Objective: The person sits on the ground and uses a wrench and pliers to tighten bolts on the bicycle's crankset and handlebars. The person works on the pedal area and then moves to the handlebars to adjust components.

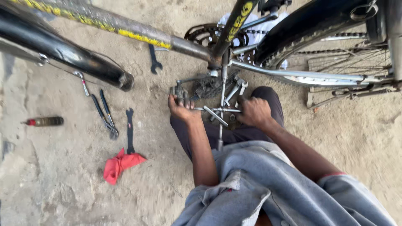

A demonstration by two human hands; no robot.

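Dusty concrete floor [63,180] lies under a bicycle [188,44]. Left hand [181,108] grips the metal pedal [179,93] tightly. Right hand [253,111] curls into a fist around a shiny steel wrench [217,110] below the frame.

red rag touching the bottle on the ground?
No: the red rag lies at the lower end of a flat spanner, while the bottle lies apart, farther left on the ground.

— What lies near the red rag [119,164] on the sandy ground?

— A flat spanner [130,130] sits just above the red rag. Pliers [106,114] lie left of that. A small bottle [43,121] is far to the rag's left. Another spanner [154,59] lies well above it.
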